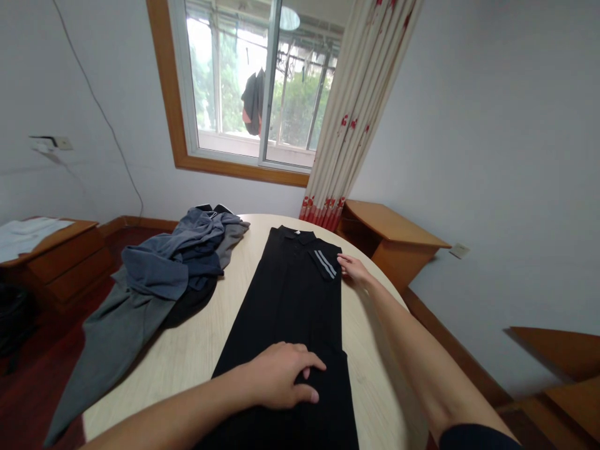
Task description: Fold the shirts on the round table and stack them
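Window (272, 69) overexp., soft shadows, edges distort.

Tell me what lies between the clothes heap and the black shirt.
The head view shows a strip of pale tabletop beside the black shirt, bare except where the left forearm crosses the near end.

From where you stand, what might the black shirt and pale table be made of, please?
Black shirt: matte fabric, perhaps knit, judging by its soft, shineless look. Pale table: smooth wood or laminate, judging by faint grain; I can't tell which.
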